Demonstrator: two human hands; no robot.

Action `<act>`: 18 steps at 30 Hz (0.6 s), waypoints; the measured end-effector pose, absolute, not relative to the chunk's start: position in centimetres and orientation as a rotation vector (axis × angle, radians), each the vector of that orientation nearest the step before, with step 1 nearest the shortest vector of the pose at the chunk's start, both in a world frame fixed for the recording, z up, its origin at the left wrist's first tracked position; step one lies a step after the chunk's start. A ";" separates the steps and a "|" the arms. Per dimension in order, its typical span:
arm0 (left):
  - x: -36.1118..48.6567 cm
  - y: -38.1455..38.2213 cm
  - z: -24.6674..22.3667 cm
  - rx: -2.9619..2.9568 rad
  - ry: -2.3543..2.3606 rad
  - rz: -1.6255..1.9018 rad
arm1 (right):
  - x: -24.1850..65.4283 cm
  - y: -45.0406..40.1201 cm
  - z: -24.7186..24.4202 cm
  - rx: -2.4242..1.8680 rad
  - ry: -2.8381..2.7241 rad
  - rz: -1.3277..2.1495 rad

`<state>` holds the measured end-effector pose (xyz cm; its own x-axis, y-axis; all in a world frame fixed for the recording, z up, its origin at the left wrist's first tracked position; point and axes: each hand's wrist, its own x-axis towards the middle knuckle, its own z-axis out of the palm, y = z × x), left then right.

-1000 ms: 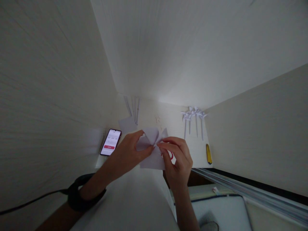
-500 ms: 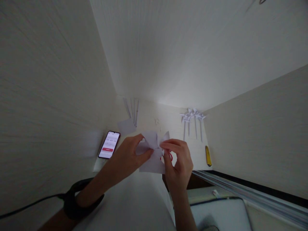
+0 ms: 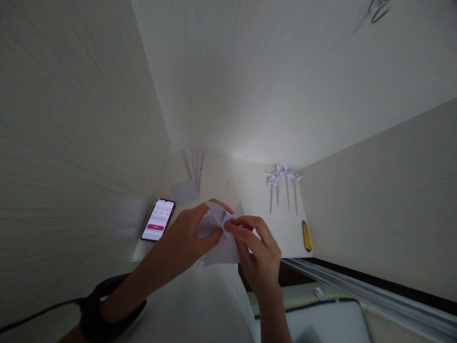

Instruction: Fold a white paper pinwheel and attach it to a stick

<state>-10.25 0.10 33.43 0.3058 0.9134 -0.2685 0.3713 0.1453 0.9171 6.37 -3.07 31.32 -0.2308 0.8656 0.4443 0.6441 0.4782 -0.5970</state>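
Observation:
A white paper pinwheel (image 3: 222,248), partly folded, is held up between both hands over the front of the white tabletop. My left hand (image 3: 193,233) grips its left side, with the thumb at the paper's middle and the fingers behind it. My right hand (image 3: 259,245) closes on the paper from the right, its fingertips pressed at the centre where the curled corners meet. One lower corner of the sheet hangs flat and unfolded. The fingertips partly cover the centre of the paper.
A phone (image 3: 158,220) with a lit screen lies at the left. Several thin paper sticks (image 3: 195,171) and a paper sheet (image 3: 184,191) are behind it. Finished pinwheels (image 3: 283,176) lie at the back right, near a yellow cutter (image 3: 306,236). Walls enclose the tabletop (image 3: 250,190).
My right fingers have moved left onto the paper's centre, and another corner is drawn inward. The red ring seen behind my right hand is now hidden. The view has shifted slightly.

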 end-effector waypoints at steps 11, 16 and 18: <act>-10.6 0.1 34.0 1.387 1.202 0.605 | 6.9 -3.0 31.8 -1.231 -2.063 0.389; -10.8 0.0 33.9 1.387 1.214 0.573 | 7.1 -3.3 31.6 -1.212 -2.067 0.443; -10.9 0.0 33.8 1.408 1.223 0.589 | 7.1 -3.5 31.3 -1.224 -2.036 0.490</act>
